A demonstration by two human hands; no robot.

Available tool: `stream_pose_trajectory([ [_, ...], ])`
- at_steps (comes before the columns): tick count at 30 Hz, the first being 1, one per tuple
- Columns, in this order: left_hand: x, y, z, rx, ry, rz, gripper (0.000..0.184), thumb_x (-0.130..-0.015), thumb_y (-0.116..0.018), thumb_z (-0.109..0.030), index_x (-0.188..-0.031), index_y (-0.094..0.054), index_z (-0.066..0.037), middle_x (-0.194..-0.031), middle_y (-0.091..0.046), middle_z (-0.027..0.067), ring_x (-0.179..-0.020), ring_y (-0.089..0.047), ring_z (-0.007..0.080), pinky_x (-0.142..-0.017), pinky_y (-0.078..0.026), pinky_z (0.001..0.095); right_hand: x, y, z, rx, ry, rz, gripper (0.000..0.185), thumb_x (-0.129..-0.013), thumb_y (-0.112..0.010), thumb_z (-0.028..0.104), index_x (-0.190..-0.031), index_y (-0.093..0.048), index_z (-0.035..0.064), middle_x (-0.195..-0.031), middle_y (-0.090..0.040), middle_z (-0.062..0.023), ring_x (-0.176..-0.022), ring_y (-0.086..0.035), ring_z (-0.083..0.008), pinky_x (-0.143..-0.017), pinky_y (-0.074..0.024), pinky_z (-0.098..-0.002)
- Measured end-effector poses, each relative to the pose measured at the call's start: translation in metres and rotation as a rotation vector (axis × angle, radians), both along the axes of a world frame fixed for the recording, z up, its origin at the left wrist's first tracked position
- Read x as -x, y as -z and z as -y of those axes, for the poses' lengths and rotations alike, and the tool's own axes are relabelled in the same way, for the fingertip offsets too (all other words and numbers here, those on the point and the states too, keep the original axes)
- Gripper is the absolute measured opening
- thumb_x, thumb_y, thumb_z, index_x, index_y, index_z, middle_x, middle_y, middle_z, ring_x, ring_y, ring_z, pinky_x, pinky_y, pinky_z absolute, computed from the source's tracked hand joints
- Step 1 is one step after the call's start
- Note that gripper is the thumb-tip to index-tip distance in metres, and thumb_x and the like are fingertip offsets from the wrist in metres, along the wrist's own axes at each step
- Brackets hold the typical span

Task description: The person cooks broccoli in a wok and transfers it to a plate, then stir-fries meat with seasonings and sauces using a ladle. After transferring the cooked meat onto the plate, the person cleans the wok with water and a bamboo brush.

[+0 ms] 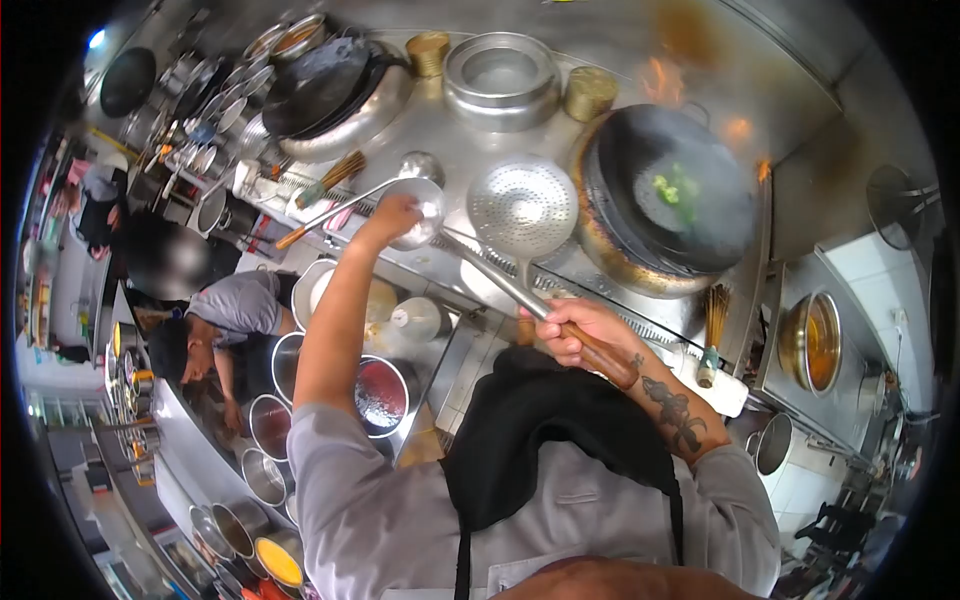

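My right hand [578,332] grips the wooden handle of a long metal ladle [490,272], which slants up to the left across my front. My left hand [400,216] is at the ladle's bowl [428,205], fingers curled together over it; what they hold, if anything, is hidden. Beside the ladle a round perforated skimmer [522,205] lies with its handle toward me, partly behind the ladle's shaft. To the right, a black wok [625,170] sits on a burner, steaming, with some green vegetables [675,190] in it.
Flames [662,80] rise behind the wok. A second ladle [345,208] and a bamboo brush [335,178] lie at the left, near stacked woks [320,90]. A metal pot [500,75] stands at the back. Another person [240,310] bends over a counter with several containers.
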State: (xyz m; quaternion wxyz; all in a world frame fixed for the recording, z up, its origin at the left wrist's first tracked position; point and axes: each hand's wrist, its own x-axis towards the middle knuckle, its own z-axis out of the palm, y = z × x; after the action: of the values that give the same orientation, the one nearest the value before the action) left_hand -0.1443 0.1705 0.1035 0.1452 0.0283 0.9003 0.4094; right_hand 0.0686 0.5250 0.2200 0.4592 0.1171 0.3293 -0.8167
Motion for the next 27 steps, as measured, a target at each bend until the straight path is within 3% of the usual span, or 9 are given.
stream_pose_trajectory([
  [3,-0.007,-0.059,-0.057,-0.158,-0.049,-0.29,0.045,-0.078,-0.067,-0.016,-0.118,-0.059,0.006,-0.097,-0.067,0.0155,-0.086,-0.064,0.0195,-0.076,-0.05,0.0298,-0.012,0.002,-0.051,0.214,0.165,0.112,0.035,-0.095,-0.041,0.011,-0.127,-0.046,-0.0027,-0.078,-0.048,-0.0017,-0.05,-0.044,-0.0065,-0.042,-0.0355,-0.0206],
  [6,-0.013,-0.062,-0.11,-0.202,-0.032,-0.391,0.043,-0.084,-0.064,-0.02,-0.121,-0.059,0.002,-0.107,-0.067,0.0126,-0.095,-0.065,0.0222,-0.086,-0.05,0.0337,-0.033,-0.001,-0.108,0.075,0.322,-0.01,0.037,-0.094,-0.042,0.011,-0.13,-0.044,-0.0012,-0.079,-0.048,-0.0016,-0.05,-0.044,-0.0068,-0.043,-0.0363,-0.0218],
  [8,-0.033,-0.042,-0.15,-0.097,0.035,-0.406,0.047,-0.08,-0.066,-0.013,-0.122,-0.057,0.005,-0.097,-0.067,0.0135,-0.084,-0.063,0.0182,-0.073,-0.05,0.0306,-0.048,-0.003,-0.144,-0.081,0.407,-0.108,0.037,-0.093,-0.045,0.01,-0.129,-0.045,0.0004,-0.078,-0.048,-0.0014,-0.049,-0.045,-0.0069,-0.042,-0.0365,-0.0226],
  [12,-0.083,0.036,-0.226,0.136,0.217,0.093,0.063,-0.077,-0.069,-0.025,-0.128,-0.051,0.007,-0.101,-0.066,0.0226,-0.092,-0.067,0.0289,-0.079,-0.052,0.0363,-0.061,0.003,-0.21,-0.462,0.52,-0.245,0.027,-0.088,-0.051,0.005,-0.115,-0.051,0.007,-0.071,-0.052,-0.0004,-0.046,-0.048,-0.008,-0.041,-0.0371,-0.0238],
  [13,-0.093,0.104,-0.229,0.302,0.36,-0.355,0.068,-0.075,-0.07,-0.03,-0.128,-0.05,0.008,-0.107,-0.064,0.0283,-0.098,-0.065,0.0379,-0.086,-0.051,0.0425,-0.063,0.009,-0.225,-0.53,0.547,-0.264,0.024,-0.088,-0.051,0.005,-0.112,-0.052,0.0071,-0.07,-0.052,-0.0003,-0.046,-0.049,-0.0081,-0.04,-0.0376,-0.0237],
  [17,-0.147,0.1,-0.277,0.508,0.384,0.106,0.082,-0.067,-0.077,-0.04,-0.13,-0.047,0.002,-0.121,-0.06,0.0247,-0.117,-0.055,0.0412,-0.101,-0.042,0.0485,-0.062,0.048,-0.276,-0.748,0.616,-0.329,0.013,-0.085,-0.05,0.004,-0.097,-0.053,0.0064,-0.066,-0.052,0.0002,-0.046,-0.05,-0.0089,-0.04,-0.0404,-0.0242],
  [20,-0.18,0.046,-0.301,0.611,0.366,0.151,0.085,-0.063,-0.078,-0.04,-0.129,-0.046,0.003,-0.12,-0.06,0.025,-0.117,-0.055,0.0407,-0.1,-0.042,0.0486,-0.062,0.065,-0.294,-0.885,0.607,-0.401,0.015,-0.083,-0.051,0.005,-0.097,-0.055,0.0052,-0.066,-0.052,-0.0002,-0.045,-0.05,-0.0097,-0.04,-0.041,-0.0256],
  [23,-0.174,0.115,-0.292,0.603,0.308,0.038,0.079,-0.066,-0.076,-0.039,-0.128,-0.047,0.001,-0.121,-0.06,0.0236,-0.118,-0.055,0.0402,-0.1,-0.043,0.0483,-0.065,0.072,-0.3,-1.059,0.564,-0.5,0.024,-0.083,-0.05,0.006,-0.106,-0.056,0.0032,-0.065,-0.053,-0.0018,-0.046,-0.052,-0.012,-0.043,-0.0438,-0.0285],
  [27,-0.177,0.07,-0.288,0.348,0.236,0.066,0.07,-0.075,-0.07,-0.033,-0.13,-0.046,0.002,-0.123,-0.059,0.021,-0.115,-0.058,0.0349,-0.099,-0.044,0.0431,-0.067,0.057,-0.303,-1.22,0.524,-0.575,0.036,-0.085,-0.05,0.01,-0.12,-0.055,0.0018,-0.066,-0.055,-0.005,-0.05,-0.056,-0.0157,-0.048,-0.0487,-0.0327],
])
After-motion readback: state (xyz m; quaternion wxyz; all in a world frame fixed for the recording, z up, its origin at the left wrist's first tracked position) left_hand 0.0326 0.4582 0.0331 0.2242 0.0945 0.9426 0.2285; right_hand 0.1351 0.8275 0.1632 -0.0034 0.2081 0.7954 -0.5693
